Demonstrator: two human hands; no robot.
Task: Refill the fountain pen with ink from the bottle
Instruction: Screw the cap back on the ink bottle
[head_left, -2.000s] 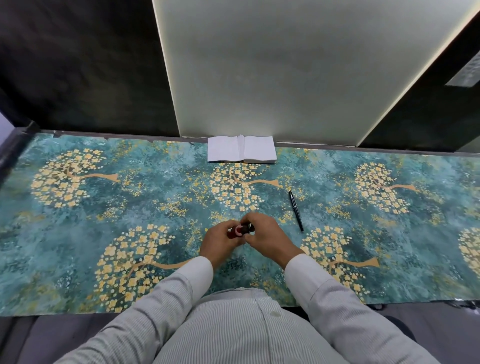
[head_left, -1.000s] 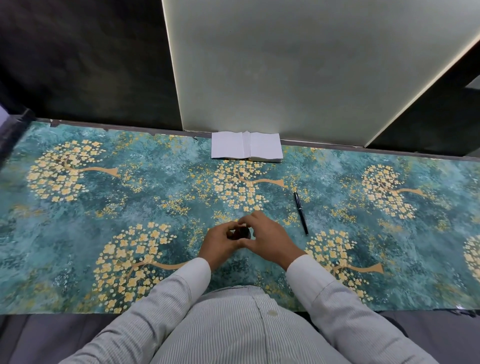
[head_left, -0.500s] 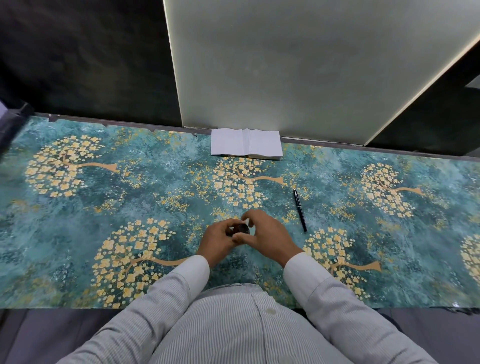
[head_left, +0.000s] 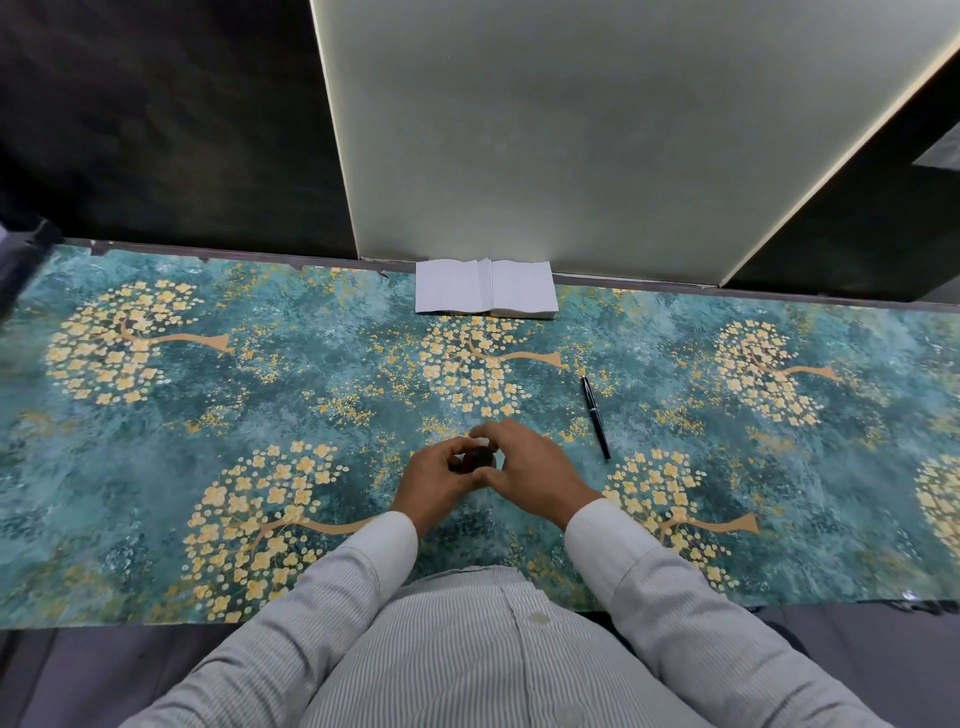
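A small dark ink bottle (head_left: 479, 459) stands on the teal flowered table cover, mostly hidden between my hands. My left hand (head_left: 434, 480) wraps its left side and holds the body. The fingers of my right hand (head_left: 524, 475) curl over its dark cap from the right. A slim black fountain pen (head_left: 595, 417) lies capped on the cover, a hand's width to the right of my right hand, pointing away from me.
An open white notebook (head_left: 485, 293) lies at the table's far edge against a pale wall panel. The teal cover with yellow trees (head_left: 208, 395) spans the whole table. My striped shirt fills the near edge.
Two seconds ago the bottle was tilted on its side with a red part showing. Now it sits lower between my hands with its dark cap up. Both hands stayed in place.
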